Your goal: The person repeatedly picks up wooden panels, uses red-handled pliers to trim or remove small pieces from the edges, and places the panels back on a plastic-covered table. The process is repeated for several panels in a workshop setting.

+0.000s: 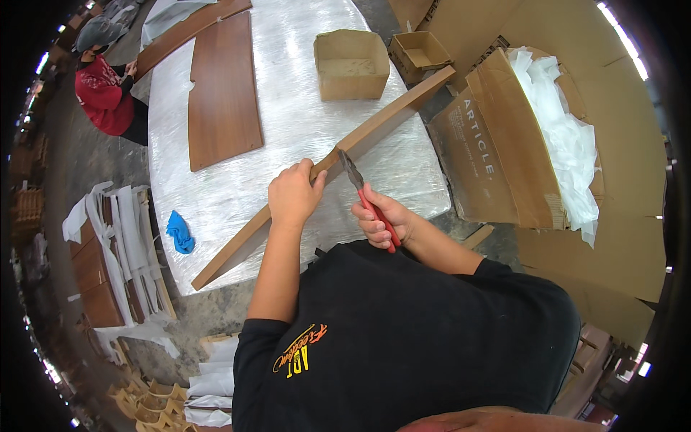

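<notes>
The wooden bar (378,128) slants near left to far right — fingers of the left hand (294,193) clasp it; those of the right hand (381,217) hold pliers (356,178) at it.

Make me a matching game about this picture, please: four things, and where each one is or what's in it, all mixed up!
1. red-handled metal pliers
2. long, narrow brown wooden beam
3. small crumpled blue bundle
4. large brown cardboard box

A. stuffed with white wrapping
B. gripped in the right hand
C. near the plastic-wrapped surface's left edge
D. held by the left hand

Pairs: 1-B, 2-D, 3-C, 4-A
</notes>
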Action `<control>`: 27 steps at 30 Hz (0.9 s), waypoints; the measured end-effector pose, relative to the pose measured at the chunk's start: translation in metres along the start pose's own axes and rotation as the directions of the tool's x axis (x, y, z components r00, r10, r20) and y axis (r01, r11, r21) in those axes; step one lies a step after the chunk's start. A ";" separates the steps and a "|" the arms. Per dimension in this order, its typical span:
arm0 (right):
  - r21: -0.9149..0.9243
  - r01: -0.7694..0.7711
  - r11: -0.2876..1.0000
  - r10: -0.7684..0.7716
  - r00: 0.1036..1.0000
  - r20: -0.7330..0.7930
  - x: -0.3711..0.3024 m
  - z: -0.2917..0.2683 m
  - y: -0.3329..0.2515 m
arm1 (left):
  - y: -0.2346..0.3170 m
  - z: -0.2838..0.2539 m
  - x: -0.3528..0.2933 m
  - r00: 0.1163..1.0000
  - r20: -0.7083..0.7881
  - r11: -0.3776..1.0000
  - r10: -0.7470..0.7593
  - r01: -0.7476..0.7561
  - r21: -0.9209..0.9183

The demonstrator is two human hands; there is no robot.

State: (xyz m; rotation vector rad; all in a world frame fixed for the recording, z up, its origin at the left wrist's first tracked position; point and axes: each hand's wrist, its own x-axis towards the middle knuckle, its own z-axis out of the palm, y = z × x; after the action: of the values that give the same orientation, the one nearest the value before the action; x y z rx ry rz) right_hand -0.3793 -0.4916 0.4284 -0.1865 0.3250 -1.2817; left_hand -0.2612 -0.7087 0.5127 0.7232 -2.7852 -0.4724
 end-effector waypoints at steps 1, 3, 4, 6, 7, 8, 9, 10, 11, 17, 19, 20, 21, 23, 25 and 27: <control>-0.087 0.040 0.995 -0.031 0.994 0.102 -0.002 -0.006 -0.004 | 0.002 -0.001 0.000 1.000 0.022 1.000 -0.013 0.013 -0.003; -0.090 -0.028 0.996 0.038 0.992 0.118 -0.008 -0.014 -0.010 | 0.006 -0.003 0.001 0.998 0.049 0.999 -0.042 0.044 -0.022; -0.069 -0.027 0.997 0.039 0.983 0.177 -0.010 -0.015 -0.012 | 0.008 -0.004 0.001 0.997 0.060 0.999 -0.050 0.051 -0.018; 0.085 -0.145 0.986 0.132 0.982 0.138 -0.017 -0.011 -0.017 | 0.012 -0.006 0.001 0.996 0.056 0.997 -0.063 0.065 -0.038; 0.126 -0.172 0.977 0.154 0.978 0.144 -0.020 -0.006 -0.020 | 0.013 -0.006 0.002 0.997 0.053 0.998 -0.061 0.063 -0.031; 0.167 -0.199 0.966 0.175 0.973 0.149 -0.023 0.000 -0.024 | 0.014 -0.005 0.001 0.997 0.045 0.998 -0.059 0.060 -0.030; 0.158 -0.213 0.964 0.189 0.970 0.151 -0.027 0.007 -0.029 | 0.014 -0.004 0.000 0.998 0.036 0.998 -0.058 0.059 -0.027; 0.177 -0.219 0.960 0.198 0.972 0.128 -0.031 0.014 -0.036 | 0.015 -0.003 0.000 0.997 0.033 0.998 -0.064 0.065 -0.028; 0.028 -0.242 0.970 0.235 0.961 0.147 -0.033 0.020 -0.040 | 0.014 -0.002 -0.005 0.997 0.033 0.997 -0.071 0.072 -0.030; -0.304 0.005 0.953 0.061 0.976 0.209 -0.038 0.047 -0.098 | 0.007 0.001 0.001 0.997 0.012 0.995 -0.077 0.077 -0.058; -0.232 0.095 0.968 -0.080 0.994 0.077 -0.024 0.052 -0.136 | 0.005 -0.001 0.009 0.994 0.034 0.992 -0.105 0.107 -0.072; -0.118 0.070 0.991 -0.078 0.995 -0.059 -0.018 0.055 -0.160 | 0.006 -0.003 0.010 0.991 0.058 0.989 -0.123 0.127 -0.070; -0.039 0.078 0.996 -0.082 0.990 -0.118 -0.013 0.059 -0.191 | 0.007 -0.005 0.012 0.987 0.074 0.987 -0.140 0.145 -0.068; -0.159 0.209 0.965 -0.247 0.928 -0.279 0.011 0.057 -0.243 | 0.008 -0.008 0.016 0.981 0.127 0.986 -0.145 0.154 -0.062; -0.262 0.251 0.932 -0.357 0.764 -0.537 0.041 0.040 -0.287 | 0.010 -0.010 0.018 0.982 0.137 0.989 -0.128 0.137 -0.058; -0.331 0.206 0.921 -0.381 0.661 -0.646 0.079 0.004 -0.335 | 0.010 -0.011 0.017 0.985 0.125 0.991 -0.122 0.128 -0.040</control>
State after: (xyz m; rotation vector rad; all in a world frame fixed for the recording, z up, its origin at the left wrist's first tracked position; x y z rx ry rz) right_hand -0.6622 -0.6612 0.5269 0.0748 1.1563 -1.6119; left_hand -0.2766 -0.7116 0.5286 0.8901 -2.8407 -0.6254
